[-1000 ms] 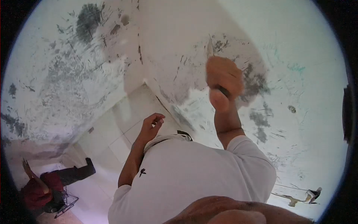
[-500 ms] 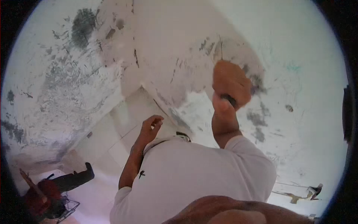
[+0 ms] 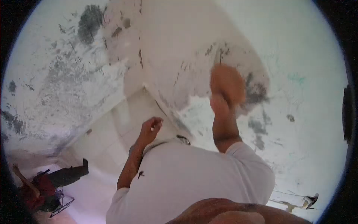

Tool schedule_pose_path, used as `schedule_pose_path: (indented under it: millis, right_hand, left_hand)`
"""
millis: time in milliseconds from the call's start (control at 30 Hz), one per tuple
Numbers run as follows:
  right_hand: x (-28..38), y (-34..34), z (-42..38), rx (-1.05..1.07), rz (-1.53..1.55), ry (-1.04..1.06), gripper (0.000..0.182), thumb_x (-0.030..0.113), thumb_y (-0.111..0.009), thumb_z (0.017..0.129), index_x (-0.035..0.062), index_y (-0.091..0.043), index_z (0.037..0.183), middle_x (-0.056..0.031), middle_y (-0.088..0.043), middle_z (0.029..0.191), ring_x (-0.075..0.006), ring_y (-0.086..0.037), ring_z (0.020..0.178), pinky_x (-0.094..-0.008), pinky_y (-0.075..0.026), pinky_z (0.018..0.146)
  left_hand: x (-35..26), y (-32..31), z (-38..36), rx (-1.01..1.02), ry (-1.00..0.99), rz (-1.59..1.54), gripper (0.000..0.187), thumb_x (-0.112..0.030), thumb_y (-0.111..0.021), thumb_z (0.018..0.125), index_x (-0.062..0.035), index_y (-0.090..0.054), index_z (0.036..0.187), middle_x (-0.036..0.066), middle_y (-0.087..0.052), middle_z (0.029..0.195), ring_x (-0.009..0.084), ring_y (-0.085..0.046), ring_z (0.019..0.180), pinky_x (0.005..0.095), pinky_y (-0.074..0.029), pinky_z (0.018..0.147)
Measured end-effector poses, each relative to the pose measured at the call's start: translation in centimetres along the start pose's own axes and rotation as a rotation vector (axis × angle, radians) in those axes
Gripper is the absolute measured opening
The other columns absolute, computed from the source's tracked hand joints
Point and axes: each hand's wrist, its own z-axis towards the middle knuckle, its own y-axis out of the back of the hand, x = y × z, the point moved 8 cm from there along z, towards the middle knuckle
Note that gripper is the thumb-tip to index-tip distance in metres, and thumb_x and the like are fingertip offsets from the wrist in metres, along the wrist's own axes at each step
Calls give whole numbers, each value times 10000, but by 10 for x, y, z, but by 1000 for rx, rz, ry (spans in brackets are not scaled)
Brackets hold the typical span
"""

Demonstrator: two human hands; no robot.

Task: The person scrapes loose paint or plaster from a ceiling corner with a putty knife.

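My right hand [image 3: 228,84] is raised in front of the wall [image 3: 179,44] on the right side of the corner and is blurred by motion. Its fingers are wrapped round a dark-handled tool [image 3: 225,96]; only a bit of the handle shows at the palm, and the working end cannot be made out. Around that hand the wall surface is patchy, with grey marks [image 3: 256,92] beside it. My left hand [image 3: 152,127] hangs low over the floor, fingers loosely curled, a gap between thumb and fingers, nothing in it.
Another wall [image 3: 63,82] with flaking paint meets this one at the corner. Pale tiles cover the floor [image 3: 112,130]. At lower left, a person in a red top [image 3: 44,190] is beside a metal frame [image 3: 63,207]. A small object [image 3: 310,201] lies at lower right.
My right hand has shifted slightly left and down in view, still gripping the tool. The walls have shifted a little right from head movement. My left hand is nearly unchanged.
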Motion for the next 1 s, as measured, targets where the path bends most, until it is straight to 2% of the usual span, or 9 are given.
schedule_pose_path:
  millis: [133, 167, 233, 333, 400, 433, 500, 833, 1000]
  right_hand:
    - [20, 8, -32, 33, -123, -69, 333, 292, -654, 683, 70, -437, 563, -88, -391, 525, -256, -433, 453, -363, -305, 430]
    - [6, 5, -39, 222, -563, -297, 395, 339, -604, 788, 72, -418, 564, -68, -364, 522, -232, -384, 439, -345, -262, 424]
    - [45, 34, -6, -108, 46, 19, 259, 228, -620, 727, 92, -479, 557, -100, -468, 551, -263, -477, 492, -386, -356, 457]
    - [46, 15, -6, -26, 231, -13, 286, 227, -607, 755, 90, -474, 541, -68, -463, 538, -244, -480, 485, -382, -360, 457]
    - [32, 12, -21, -12, -29, -153, 253, 200, -599, 737, 87, -485, 542, -52, -432, 522, -207, -467, 465, -370, -361, 441]
    - [18, 15, -26, -342, -5, -123, 375, 295, -582, 814, 68, -437, 553, -50, -375, 525, -187, -389, 455, -344, -296, 444]
    - [-7, 12, -32, -222, 318, -166, 491, 378, -564, 901, 31, -398, 596, -57, -344, 559, -162, -320, 461, -315, -237, 456]
    - [5, 0, -22, 109, -169, -81, 311, 294, -567, 846, 59, -504, 652, -94, -453, 566, -213, -427, 497, -358, -350, 471]
    - [6, 19, -21, -119, 74, -50, 218, 233, -632, 731, 94, -525, 601, -60, -486, 586, -197, -478, 497, -339, -383, 466]
  left_hand:
    - [-11, 15, -2, -103, -81, -20, 148, -58, -584, 926, -41, -636, 1064, 25, -633, 843, 109, -579, 786, 269, -469, 706]
    - [-5, 18, 1, -123, -70, -13, 150, -40, -573, 925, -38, -634, 1063, 28, -632, 847, 112, -581, 789, 265, -469, 714]
    - [2, 18, -4, -177, -13, -41, 154, -16, -561, 922, -34, -629, 1059, 36, -633, 859, 117, -595, 808, 263, -476, 729]
    - [-11, 20, -5, -131, -50, -81, 132, -41, -571, 932, -30, -632, 1049, 30, -635, 847, 106, -593, 805, 266, -479, 732]
    - [-1, 22, -7, -146, -55, -63, 129, -43, -572, 932, -29, -632, 1046, 30, -636, 847, 102, -593, 801, 267, -476, 721]
    - [3, 18, -6, -153, -39, -54, 127, -44, -573, 932, -29, -633, 1043, 29, -637, 847, 98, -592, 798, 268, -474, 710]
    - [10, 1, -36, -104, -2, -37, 128, -52, -577, 932, -28, -633, 1044, 31, -640, 853, 101, -586, 787, 270, -467, 699]
    - [-4, 9, -11, -101, 22, -36, 138, -81, -601, 922, -42, -642, 1049, 36, -642, 857, 117, -574, 794, 270, -459, 703]
    - [-7, 14, -9, -136, -71, -20, 136, -82, -587, 934, -31, -635, 1051, 29, -635, 838, 108, -581, 795, 264, -460, 688]
